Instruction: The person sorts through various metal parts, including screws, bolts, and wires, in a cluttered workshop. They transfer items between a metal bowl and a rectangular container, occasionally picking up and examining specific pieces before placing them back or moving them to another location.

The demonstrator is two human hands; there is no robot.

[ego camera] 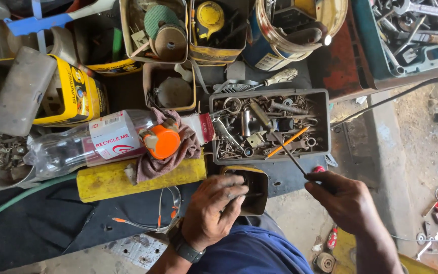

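— Where does the parts tray (321, 122) sit?
— At the back of the bench (36, 223), right of the plastic bottle (77, 149), which lies on its side on a block (112, 180).
— And the small tin (257, 190)?
— Just in front of the tray. Safety glasses (163, 213) lie left of it.
— The thin rod (287, 152)?
— It slants from the right hand (343, 200) up into the tray.

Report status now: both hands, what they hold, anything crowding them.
Left hand on small open tin. Right hand grips thin rod poking into grey parts tray. Safety glasses beside left hand.
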